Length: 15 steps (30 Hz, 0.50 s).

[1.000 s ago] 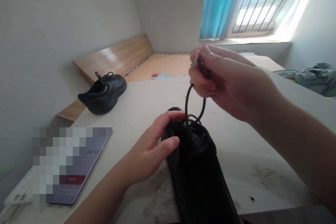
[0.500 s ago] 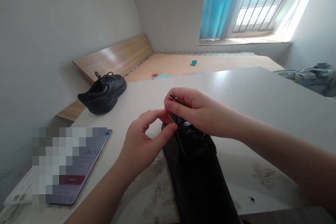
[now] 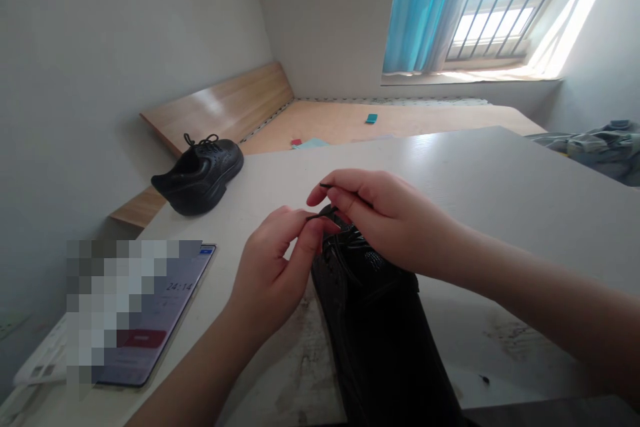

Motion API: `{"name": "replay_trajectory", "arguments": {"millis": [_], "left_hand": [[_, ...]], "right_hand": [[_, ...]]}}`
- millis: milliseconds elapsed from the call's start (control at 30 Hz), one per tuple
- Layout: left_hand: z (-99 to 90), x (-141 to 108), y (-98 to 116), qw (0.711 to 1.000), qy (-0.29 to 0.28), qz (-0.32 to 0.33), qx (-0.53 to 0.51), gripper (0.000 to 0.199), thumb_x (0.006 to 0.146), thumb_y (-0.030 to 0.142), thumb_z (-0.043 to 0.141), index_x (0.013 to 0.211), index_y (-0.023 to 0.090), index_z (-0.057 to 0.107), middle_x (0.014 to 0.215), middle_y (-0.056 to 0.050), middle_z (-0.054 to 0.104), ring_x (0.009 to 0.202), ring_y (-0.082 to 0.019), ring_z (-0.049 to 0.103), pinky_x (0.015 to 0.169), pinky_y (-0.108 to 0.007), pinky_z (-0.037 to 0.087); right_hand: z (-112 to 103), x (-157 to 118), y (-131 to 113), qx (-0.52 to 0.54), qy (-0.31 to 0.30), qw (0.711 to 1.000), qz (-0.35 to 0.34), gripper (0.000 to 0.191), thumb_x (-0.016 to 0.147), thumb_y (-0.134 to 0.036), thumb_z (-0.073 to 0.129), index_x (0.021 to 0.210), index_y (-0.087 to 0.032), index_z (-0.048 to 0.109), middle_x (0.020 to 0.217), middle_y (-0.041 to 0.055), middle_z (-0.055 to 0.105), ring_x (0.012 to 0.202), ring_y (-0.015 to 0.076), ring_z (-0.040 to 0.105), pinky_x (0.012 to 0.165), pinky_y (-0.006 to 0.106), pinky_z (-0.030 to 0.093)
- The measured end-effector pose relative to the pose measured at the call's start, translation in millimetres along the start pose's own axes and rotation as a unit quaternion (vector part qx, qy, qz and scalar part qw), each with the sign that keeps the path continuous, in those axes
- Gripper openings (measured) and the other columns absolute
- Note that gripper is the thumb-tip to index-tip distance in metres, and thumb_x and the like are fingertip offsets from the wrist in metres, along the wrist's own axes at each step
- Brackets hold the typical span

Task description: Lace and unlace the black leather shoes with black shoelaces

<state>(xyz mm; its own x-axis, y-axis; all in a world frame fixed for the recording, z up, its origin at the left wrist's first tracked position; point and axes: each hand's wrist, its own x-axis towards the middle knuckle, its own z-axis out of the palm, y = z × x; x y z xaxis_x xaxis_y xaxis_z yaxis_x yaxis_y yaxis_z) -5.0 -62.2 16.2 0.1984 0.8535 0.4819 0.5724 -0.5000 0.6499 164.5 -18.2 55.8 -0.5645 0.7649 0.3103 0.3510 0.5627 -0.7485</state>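
Observation:
A black leather shoe (image 3: 335, 307) lies on the white table in front of me, its heel end towards me and its toe pointing away. Over the eyelets, my left hand (image 3: 280, 260) pinches a black shoelace (image 3: 321, 215) between thumb and forefinger. Just right of it, my right hand (image 3: 375, 210) also grips lace with thumb and forefinger, and a short dark end sticks out past the fingertips. The right hand covers part of the shoe's lacing. At the far left of the table stands a second black shoe (image 3: 200, 177), its lace tied in a bow.
A phone (image 3: 165, 320) showing a timer lies at the left on the white table (image 3: 450, 173). Dark smudges and a small black bit (image 3: 485, 379) mark the near right. Beyond are a wooden bed (image 3: 340, 117), clothes (image 3: 595, 147) and a barred window with a blue curtain (image 3: 417, 10).
My left thumb and forefinger have closed together on the lace, which now shows between both hands. The right hand has shifted slightly. The view has moved a little.

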Motion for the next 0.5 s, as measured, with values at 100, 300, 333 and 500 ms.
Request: {"name": "replay_trajectory", "arguments": {"millis": [100,300,333,500], "left_hand": [[-1.0,-0.4,-0.8,1.0,-0.002,-0.015,-0.023,0.029,0.099,0.03,0.041,0.086,0.02,0.065,0.078,-0.002,0.061,0.077,-0.018,0.057,0.071,-0.031,0.044],[-2.0,2.0,0.5,0.999,0.001,-0.028,-0.042,0.031,0.096,0.026,0.044,0.066,0.021,0.05,0.065,0.001,0.053,0.074,-0.017,0.056,0.07,-0.03,0.044],[-2.1,2.2,0.7,0.998,-0.001,-0.028,-0.05,0.03,0.095,0.025,0.044,0.067,0.021,0.05,0.067,0.001,0.054,0.073,-0.017,0.056,0.069,-0.03,0.044],[-2.3,1.5,1.9,0.996,-0.011,-0.041,-0.084,0.029,0.095,0.022,0.042,0.068,0.02,0.053,0.073,-0.001,0.06,0.071,-0.017,0.054,0.067,-0.03,0.043]], "right_hand": [[0.3,-1.5,2.3,-0.047,-0.006,0.998,-0.038,0.027,0.097,-0.02,0.04,0.099,-0.018,0.067,0.094,0.0012,0.072,0.085,0.0135,0.063,0.074,0.027,0.043],[2.7,-7.5,-2.3,-0.179,-0.024,0.979,-0.099,0.037,0.093,-0.014,0.04,0.12,-0.019,0.065,0.109,0.006,0.072,0.097,0.0203,0.064,0.077,0.032,0.043],[2.2,-8.1,-3.0,-0.197,-0.032,0.974,-0.106,0.041,0.092,-0.012,0.04,0.125,-0.019,0.063,0.107,0.0064,0.071,0.097,0.0209,0.063,0.075,0.033,0.043],[0.0,-9.7,-3.5,-0.269,-0.065,0.95,-0.144,0.049,0.091,-0.009,0.041,0.137,-0.022,0.055,0.091,0.0044,0.068,0.086,0.019,0.057,0.068,0.031,0.038]]}}
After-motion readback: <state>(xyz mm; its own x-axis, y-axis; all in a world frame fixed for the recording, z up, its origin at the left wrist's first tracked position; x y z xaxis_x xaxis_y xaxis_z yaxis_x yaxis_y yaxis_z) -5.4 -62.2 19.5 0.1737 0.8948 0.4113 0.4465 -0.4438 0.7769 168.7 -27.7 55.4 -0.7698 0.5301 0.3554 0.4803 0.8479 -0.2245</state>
